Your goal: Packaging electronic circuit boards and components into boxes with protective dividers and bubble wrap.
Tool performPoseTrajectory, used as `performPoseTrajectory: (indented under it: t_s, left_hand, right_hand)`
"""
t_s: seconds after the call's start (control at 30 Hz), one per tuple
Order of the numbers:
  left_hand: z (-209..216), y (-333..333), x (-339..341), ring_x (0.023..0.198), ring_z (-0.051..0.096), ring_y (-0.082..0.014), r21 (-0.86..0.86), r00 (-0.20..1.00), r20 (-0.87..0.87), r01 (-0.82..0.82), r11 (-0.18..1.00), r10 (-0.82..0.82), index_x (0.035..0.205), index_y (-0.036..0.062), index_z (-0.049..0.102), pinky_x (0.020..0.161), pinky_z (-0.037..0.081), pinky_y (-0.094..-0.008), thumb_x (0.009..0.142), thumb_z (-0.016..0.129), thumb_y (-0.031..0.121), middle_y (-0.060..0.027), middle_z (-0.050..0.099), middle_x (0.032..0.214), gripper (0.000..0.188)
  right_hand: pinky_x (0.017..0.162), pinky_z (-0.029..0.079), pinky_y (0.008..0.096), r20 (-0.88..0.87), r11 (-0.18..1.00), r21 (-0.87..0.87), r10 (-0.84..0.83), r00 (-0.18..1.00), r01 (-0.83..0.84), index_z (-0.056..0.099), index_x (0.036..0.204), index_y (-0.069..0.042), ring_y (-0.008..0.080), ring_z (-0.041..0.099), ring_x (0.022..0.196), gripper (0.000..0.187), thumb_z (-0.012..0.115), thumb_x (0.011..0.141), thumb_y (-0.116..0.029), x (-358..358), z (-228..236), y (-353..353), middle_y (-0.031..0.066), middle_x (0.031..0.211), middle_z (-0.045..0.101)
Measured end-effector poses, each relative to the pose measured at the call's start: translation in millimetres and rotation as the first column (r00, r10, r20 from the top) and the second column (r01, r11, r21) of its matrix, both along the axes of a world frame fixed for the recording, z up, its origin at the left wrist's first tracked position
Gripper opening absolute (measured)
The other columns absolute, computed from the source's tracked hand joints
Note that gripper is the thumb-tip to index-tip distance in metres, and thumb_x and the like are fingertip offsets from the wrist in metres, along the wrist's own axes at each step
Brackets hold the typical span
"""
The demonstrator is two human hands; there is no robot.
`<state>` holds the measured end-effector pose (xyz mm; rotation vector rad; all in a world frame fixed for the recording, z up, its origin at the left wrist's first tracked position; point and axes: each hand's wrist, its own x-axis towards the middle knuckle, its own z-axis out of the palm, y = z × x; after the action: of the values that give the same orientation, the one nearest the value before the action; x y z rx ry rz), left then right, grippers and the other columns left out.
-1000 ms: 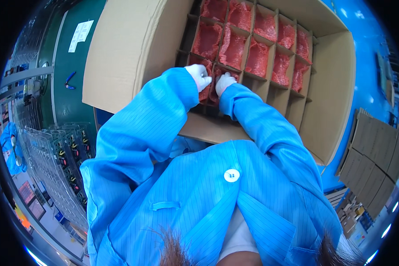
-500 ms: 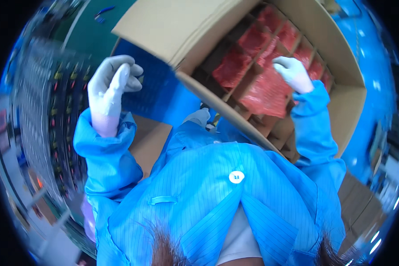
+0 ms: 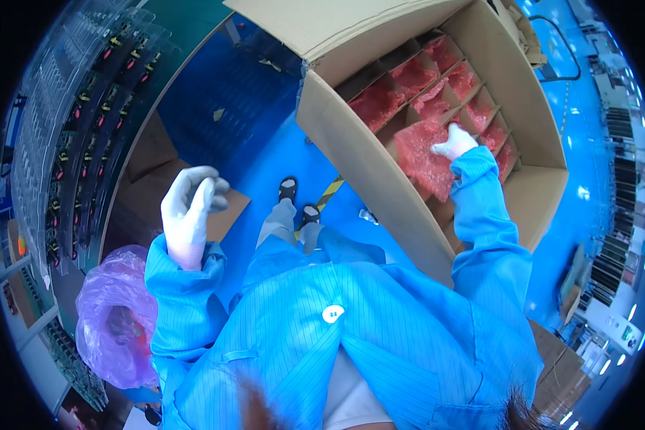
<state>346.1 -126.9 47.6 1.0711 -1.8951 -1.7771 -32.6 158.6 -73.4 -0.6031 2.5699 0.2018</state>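
My right hand (image 3: pixel 455 143), in a white glove, is closed on the upper right edge of a pink bubble-wrap bag (image 3: pixel 421 154). The bag lies slanted over the dividers inside a large cardboard box (image 3: pixel 380 172); whether anything is in it I cannot tell. Around it, several cells of the box hold more pink bubble wrap (image 3: pixel 376 104). The fingers under my right palm are partly hidden. My left hand (image 3: pixel 193 208), also gloved, hovers off to the left with loosely curled fingers and nothing visible in it. It touches no object.
At the left, clear racks hold several green circuit boards (image 3: pixel 86 143) on a green bench. A purple plastic bag (image 3: pixel 115 315) sits beside my left sleeve. Brown cardboard (image 3: pixel 226 215) lies below the bench edge. The box flap (image 3: pixel 315 25) sticks out toward the bench.
The view has shifted, bringing my feet and the purple bag into sight. The pink bubble-wrap bag now sits more tilted under my right hand. My left hand stays loosely curled.
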Motion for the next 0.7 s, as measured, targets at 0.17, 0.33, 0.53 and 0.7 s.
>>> performPoseTrajectory:
  t_s: [0.17,0.33,0.53,0.7]
  left_hand:
    - [35.1,2.6,-71.5,0.071,0.054,-0.0192,-0.183,0.942,-0.206,0.230,0.956,-0.266,0.097,-0.0008,0.055,0.068,0.046,-0.0275,0.085,0.052,0.013,-0.0131,0.058,0.083,0.019]
    - [43.0,37.6,-203.2,0.080,0.059,-0.0239,-0.488,0.691,0.002,0.631,0.603,-0.723,0.098,0.0034,0.058,0.074,0.049,-0.0331,0.082,0.048,0.013,-0.0110,0.061,0.089,0.021]
    - [-47.2,124.0,-326.7,0.081,0.059,-0.0314,-0.417,0.273,0.642,0.908,-0.028,-0.716,0.092,0.0054,0.056,0.072,0.047,-0.0373,0.075,0.058,0.028,-0.0112,0.062,0.086,0.028]
    - [-138.5,195.1,-384.4,0.081,0.059,-0.0322,-0.454,0.347,0.679,0.891,0.001,-0.647,0.092,0.0061,0.054,0.071,0.047,-0.0392,0.071,0.062,0.026,-0.0137,0.062,0.084,0.030]
  right_hand:
    - [0.080,0.044,0.0408,0.041,0.985,-0.160,-0.063,0.997,0.068,0.044,0.117,-0.005,0.0345,0.054,0.094,0.063,0.062,0.069,-0.040,3.0,-2.0,17.6,0.0199,0.104,0.054]
    - [0.077,0.045,0.0438,-0.356,0.995,-0.010,-0.097,0.930,0.100,0.048,0.113,-0.007,0.0341,0.055,0.092,0.055,0.060,0.071,-0.041,-0.7,-27.8,34.5,0.0181,0.101,0.057]
    - [0.076,0.045,0.0439,-0.308,0.981,-0.097,-0.188,0.933,0.165,0.054,0.107,-0.011,0.0347,0.056,0.090,0.043,0.057,0.072,-0.037,2.1,-25.1,25.4,0.0142,0.094,0.060]
    - [0.076,0.045,0.0417,-0.126,0.832,-0.455,-0.413,0.902,0.318,0.053,0.109,-0.008,0.0338,0.057,0.089,0.047,0.057,0.074,-0.039,-4.3,-20.5,56.4,0.0154,0.095,0.061]
